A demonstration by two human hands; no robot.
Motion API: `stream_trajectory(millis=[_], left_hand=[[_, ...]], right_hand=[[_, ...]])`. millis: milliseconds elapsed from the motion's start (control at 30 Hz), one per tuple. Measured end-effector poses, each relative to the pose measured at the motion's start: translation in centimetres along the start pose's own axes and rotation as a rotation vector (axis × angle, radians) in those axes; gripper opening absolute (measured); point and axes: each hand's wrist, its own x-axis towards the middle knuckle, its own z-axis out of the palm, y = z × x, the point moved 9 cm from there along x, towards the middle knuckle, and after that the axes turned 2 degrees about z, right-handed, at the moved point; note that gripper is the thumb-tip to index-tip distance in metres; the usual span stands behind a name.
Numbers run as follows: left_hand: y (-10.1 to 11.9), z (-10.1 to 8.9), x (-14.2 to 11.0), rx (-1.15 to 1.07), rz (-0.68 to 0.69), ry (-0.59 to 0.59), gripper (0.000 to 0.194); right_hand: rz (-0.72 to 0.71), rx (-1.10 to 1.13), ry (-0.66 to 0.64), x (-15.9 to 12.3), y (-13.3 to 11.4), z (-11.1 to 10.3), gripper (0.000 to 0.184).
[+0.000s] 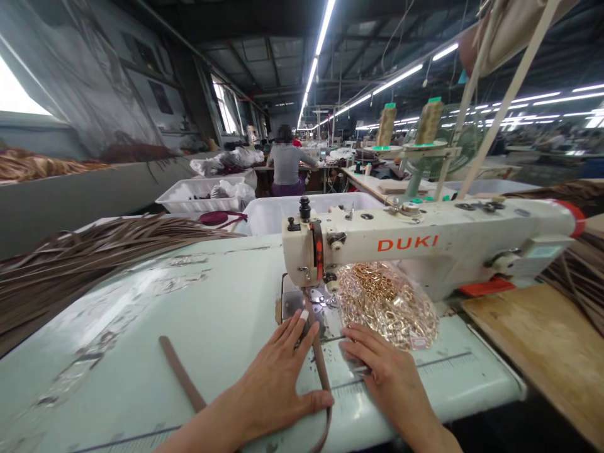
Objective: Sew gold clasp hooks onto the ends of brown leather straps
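A narrow brown strap [321, 365] runs from under the presser foot of the white sewing machine [358, 236] toward the table's front edge. My left hand [274, 377] lies on it with fingers stretched out. Its fingertips, one with a white wrapping, are close to the needle area, and the thumb rests on the strap. To the right, my right hand [387, 371] is closed near the machine bed, fingers curled around something greyish and shiny that I cannot make out. Just behind it, under the machine arm, sits a clear bag of gold-coloured metal hardware [387, 302].
Another brown strap end [179, 371] lies left on the pale green table [226, 302]. Bundled brown straps [94, 251] cover the left side. A white bin [264, 217] stands behind. Thread cones [428, 123] rise on the right. A person [287, 167] sits farther back.
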Motion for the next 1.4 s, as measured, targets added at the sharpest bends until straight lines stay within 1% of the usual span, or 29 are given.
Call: stream_trajectory(millis=[233,367,500,700,833,967,1100,1167,1267,1400], left_hand=[[0.09,-0.32,0.14,-0.006,0.004,0.009,0.098],[0.11,-0.2,0.11,-0.008,0.026,0.03,0.096],[0.08,-0.11,-0.06,-0.012,0.03,0.048,0.095],[0.04,0.01,-0.06,-0.009,0.022,0.024,0.096],[-0.08,0.03,-0.13,-0.009,0.025,0.033,0.095],[-0.08,-0.13,-0.23,-0.034,0.033,0.048,0.095],[-0.05,-0.14,-0.24,-0.035,0.027,0.031,0.097],[-0.05,-0.15,-0.23,-0.034,0.027,0.029,0.097],[-0.09,-0.1,-0.22,-0.027,0.037,0.035,0.095],[-0.18,0.01,-0.22,0.001,0.048,0.045,0.09]], right_hand=[[-0.003,-0.002,0.005,0.03,0.0,-0.13,0.058],[-0.006,0.003,-0.003,0.19,-0.07,-0.17,0.055],[-0.012,0.012,0.015,0.2,-0.1,-0.29,0.054],[0.005,0.007,-0.001,0.05,0.17,-0.01,0.055],[-0.007,-0.004,0.005,0.09,0.05,-0.1,0.052],[-0.015,-0.009,0.012,0.17,-0.11,-0.29,0.054],[-0.003,0.0,0.013,0.16,-0.03,-0.28,0.059],[-0.002,0.005,0.019,0.14,0.02,-0.28,0.057],[-0.013,0.009,0.023,0.13,0.0,-0.3,0.055],[-0.018,0.011,0.019,0.15,-0.01,-0.37,0.059]])
